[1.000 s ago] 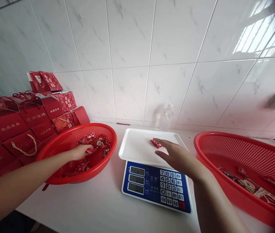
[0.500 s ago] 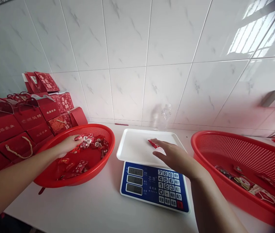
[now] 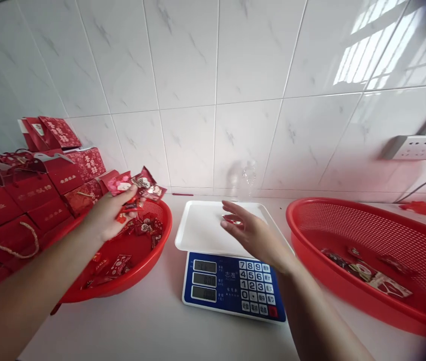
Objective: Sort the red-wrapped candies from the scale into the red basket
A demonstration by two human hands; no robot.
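My left hand (image 3: 108, 216) is raised above the left red basket (image 3: 137, 277) and grips a bunch of small red candy packets (image 3: 138, 185). More packets lie in that basket. My right hand (image 3: 249, 232) hovers over the white tray (image 3: 201, 231) of the electronic scale (image 3: 231, 286), fingers spread and holding nothing. A single red packet (image 3: 231, 219) lies on the tray just under its fingertips.
A second red basket (image 3: 363, 225) at the right holds a few packets (image 3: 367, 273). Stacked red gift boxes (image 3: 28, 190) stand at the left against the white tiled wall. A wall socket (image 3: 418, 146) with a cable sits at the far right.
My left hand has come up out of the left basket with a bunch of packets. My right hand has stayed over the scale tray, shifting slightly left.
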